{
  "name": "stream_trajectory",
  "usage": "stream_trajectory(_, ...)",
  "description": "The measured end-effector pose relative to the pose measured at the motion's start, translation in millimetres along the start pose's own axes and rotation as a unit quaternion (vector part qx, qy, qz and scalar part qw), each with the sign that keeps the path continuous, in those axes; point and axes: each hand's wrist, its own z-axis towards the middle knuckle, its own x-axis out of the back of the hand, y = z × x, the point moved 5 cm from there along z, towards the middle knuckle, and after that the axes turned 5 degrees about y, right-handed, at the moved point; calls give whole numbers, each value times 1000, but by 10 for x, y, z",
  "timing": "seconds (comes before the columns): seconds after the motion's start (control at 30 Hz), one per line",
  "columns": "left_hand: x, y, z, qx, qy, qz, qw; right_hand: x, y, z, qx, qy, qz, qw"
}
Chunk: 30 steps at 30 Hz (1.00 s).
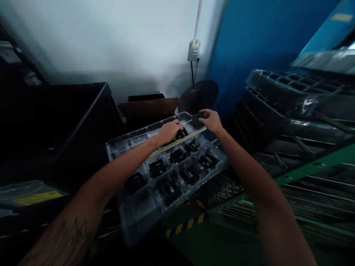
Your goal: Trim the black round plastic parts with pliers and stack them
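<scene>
A clear plastic tray [138,216] with moulded pockets holds several black plastic parts [157,168]. My left hand [168,132] reaches over its far side, fingers curled onto a black part [183,132] in a far pocket. At the far right corner, my right hand [212,120] pinches a dark, flat piece [197,118] between thumb and fingers; its exact kind is too dim to make out. A pale yellow strip [181,140] runs slantwise across the tray, passing below my left hand and ending near my right.
A large black bin [107,111] stands at the left. Behind the tray are an open cardboard box [149,107] and a round dark object [201,94] by the wall. Stacked clear trays [299,92] fill a green-framed rack [318,164] on the right.
</scene>
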Motion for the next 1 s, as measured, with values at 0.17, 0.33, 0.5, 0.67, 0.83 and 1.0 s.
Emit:
stream_trajectory(0.17,7,-26,38,18,9,-23,1000,97,-299,-148,132,-54,-144,979)
stream_trajectory(0.33,6,-51,52,41,15,-54,998,33,-494,-351,209,-129,-298,922)
stream_trajectory(0.5,-3,-16,64,60,10,-54,997,-176,-549,-441,245,-206,-393,862)
stream_trajectory(0.67,-25,11,80,63,-7,-50,997,-240,-578,-454,244,-238,-415,844)
stream_trajectory(0.83,-31,-15,106,55,-31,-61,996,-259,-579,-510,214,-250,-408,852)
stream_trajectory(1.0,165,-183,65,68,-80,-52,993,-270,-590,-548,197,-269,-393,857)
